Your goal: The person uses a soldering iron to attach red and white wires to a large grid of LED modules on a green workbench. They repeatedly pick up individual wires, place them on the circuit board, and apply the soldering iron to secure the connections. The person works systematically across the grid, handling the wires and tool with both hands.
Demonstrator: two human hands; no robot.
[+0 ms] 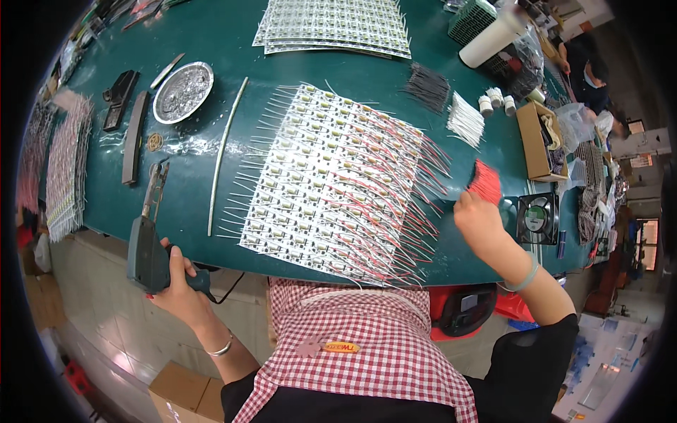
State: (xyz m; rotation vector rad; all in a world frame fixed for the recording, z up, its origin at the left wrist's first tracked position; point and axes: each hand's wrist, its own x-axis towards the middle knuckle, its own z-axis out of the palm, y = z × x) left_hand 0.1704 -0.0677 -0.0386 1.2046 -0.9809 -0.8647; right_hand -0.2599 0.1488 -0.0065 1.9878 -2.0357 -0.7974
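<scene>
My left hand [178, 285] is wrapped round the handle of a dark grey soldering gun [144, 250], its metal tip pointing away over the table's left part. On the right, my right hand [481, 220] has its fingers bent together at the near end of a bundle of short red wires [485, 180]; the fingertips are partly hidden. Between my hands lies a white panel of small circuit boards [300, 176]. Pale wires stick out along its left side, and red and white wires fan out over its right side.
Left of the panel are a solder wire length [227, 155], a round metal dish [183, 93] and a grey bar [135, 139]. Black wires [427, 87] and white wires [465, 120] lie beyond my right hand, near a small fan [537, 218] and cardboard box [537, 144]. More panels [335, 25] are stacked at the back.
</scene>
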